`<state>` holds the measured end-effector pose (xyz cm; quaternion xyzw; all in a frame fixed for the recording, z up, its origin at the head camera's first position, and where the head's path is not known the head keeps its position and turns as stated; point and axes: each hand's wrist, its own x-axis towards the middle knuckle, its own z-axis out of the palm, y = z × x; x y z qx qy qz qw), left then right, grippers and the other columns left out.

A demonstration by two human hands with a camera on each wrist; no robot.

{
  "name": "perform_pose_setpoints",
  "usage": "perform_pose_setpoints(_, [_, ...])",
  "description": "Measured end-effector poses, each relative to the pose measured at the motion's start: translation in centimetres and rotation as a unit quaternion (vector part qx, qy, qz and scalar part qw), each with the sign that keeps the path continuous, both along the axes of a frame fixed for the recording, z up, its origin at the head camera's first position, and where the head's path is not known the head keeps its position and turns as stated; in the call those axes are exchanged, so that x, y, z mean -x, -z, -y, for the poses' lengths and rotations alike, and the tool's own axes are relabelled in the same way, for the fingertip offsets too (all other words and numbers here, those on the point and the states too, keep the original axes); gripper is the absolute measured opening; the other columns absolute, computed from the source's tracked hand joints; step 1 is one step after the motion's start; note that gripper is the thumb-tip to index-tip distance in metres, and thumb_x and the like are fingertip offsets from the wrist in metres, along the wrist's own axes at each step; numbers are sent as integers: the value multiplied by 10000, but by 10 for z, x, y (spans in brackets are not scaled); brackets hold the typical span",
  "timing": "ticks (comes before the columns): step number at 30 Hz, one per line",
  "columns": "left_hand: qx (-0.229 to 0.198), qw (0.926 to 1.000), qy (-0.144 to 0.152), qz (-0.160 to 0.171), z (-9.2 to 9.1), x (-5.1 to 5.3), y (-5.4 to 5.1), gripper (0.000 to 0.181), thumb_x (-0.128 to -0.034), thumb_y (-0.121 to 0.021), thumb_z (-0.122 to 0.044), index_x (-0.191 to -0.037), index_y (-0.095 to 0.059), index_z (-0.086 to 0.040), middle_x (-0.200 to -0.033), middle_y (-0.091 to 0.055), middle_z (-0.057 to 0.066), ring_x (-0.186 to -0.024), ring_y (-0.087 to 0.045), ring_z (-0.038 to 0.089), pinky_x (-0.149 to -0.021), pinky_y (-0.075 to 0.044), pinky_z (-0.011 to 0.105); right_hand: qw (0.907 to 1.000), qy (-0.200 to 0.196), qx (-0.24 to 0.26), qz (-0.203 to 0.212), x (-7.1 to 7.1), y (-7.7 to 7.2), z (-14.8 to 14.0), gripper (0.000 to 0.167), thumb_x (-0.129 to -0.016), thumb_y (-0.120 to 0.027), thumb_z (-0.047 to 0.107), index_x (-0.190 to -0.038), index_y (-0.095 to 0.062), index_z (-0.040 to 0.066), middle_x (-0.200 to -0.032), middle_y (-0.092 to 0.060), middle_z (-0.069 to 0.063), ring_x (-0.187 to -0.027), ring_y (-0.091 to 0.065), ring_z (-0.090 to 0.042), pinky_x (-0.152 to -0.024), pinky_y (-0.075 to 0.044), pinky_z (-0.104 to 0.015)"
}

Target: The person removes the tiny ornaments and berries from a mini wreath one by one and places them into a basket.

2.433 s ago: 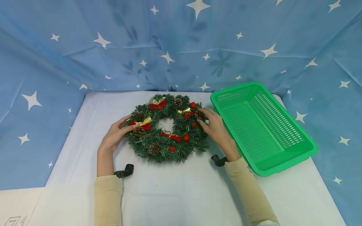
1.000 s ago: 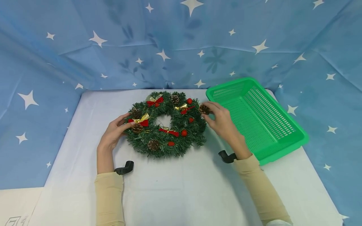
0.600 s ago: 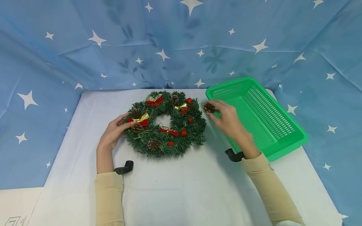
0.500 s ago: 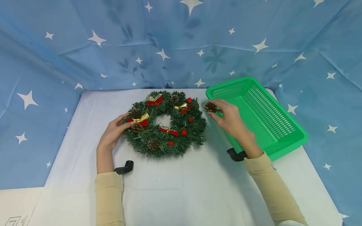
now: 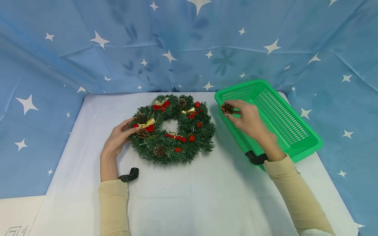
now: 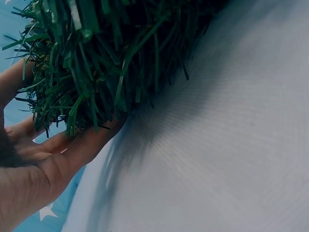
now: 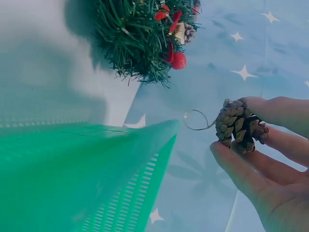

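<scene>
A green Christmas wreath point(image 5: 203, 139) with red and gold bows, red berries and pine cones lies flat on the white-covered table. My left hand point(image 5: 118, 139) grips its left edge, thumb on top near a bow; in the left wrist view, fingers point(image 6: 91, 145) reach beneath the greenery point(image 6: 96, 63). Over the left rim of a green basket point(image 5: 284, 118), my right hand point(image 5: 251, 119) pinches a loose pine cone point(image 5: 226, 108). The right wrist view shows that cone point(image 7: 234, 123) between thumb and fingertips, a thin wire loop point(image 7: 207, 126) sticking out from it.
The slotted basket stands at an angle right of the wreath, close to the back edge. A blue star-patterned cloth point(image 5: 189, 65) hangs behind and at both sides. White tablecloth point(image 5: 183, 196) shows in front of the wreath. Black cameras point(image 5: 130, 175) sit on the wrists.
My right hand has taken the pine cone off the wreath's right side and carried it right, to above the basket's left rim. My left hand keeps its place on the wreath.
</scene>
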<state>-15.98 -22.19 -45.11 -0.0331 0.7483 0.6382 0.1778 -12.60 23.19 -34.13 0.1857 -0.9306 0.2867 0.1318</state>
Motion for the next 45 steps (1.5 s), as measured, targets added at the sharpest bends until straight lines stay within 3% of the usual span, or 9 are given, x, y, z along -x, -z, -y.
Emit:
perform_pose_setpoints(8, [40, 10000, -17, 0, 1, -1, 1, 783, -1003, -688, -357, -1646, -282, -169, -1729, -43, 138, -1591, -126, 303, -732, -426, 281, 9998, 58, -133, 120, 10, -12, -14, 379, -870, -781, -61, -1241, -706, -59, -1207, -696, -266, -1000, -730, -406, -801, -605, -460])
perform_pose_setpoints(16, [20, 10000, -28, 14, 1, -1, 0, 779, -1004, -688, -346, -1647, -281, -175, -1729, -43, 142, -1588, -134, 309, -733, -424, 283, 9958, 335, 65, 855, 20, -14, -27, 399, -907, -752, -36, -1297, -674, -60, -1264, -668, -267, -1061, -717, -412, -846, -589, -429])
perform_pose_setpoints(31, [77, 10000, 40, 12, 2, -1, 2, 769, -1010, -680, -335, -1646, -282, -167, -1727, -71, 149, -1582, -153, 329, -811, -454, 287, 9867, 577, 27, 1519, 34, -4, -39, 473, -953, -732, 63, -1403, -609, -15, -1316, -653, -281, -1127, -692, -426, -864, -579, -517])
perform_pose_setpoints(45, [62, 10000, 60, -38, 3, -1, 2, 748, -1014, -673, -317, -1641, -295, -165, -1725, -99, 142, -1571, -188, 341, -799, -452, 287, 9831, 511, -153, 1753, 50, 12, -54, 438, -950, -741, 82, -1365, -640, -14, -1260, -685, -275, -1095, -704, -429, -841, -578, -532])
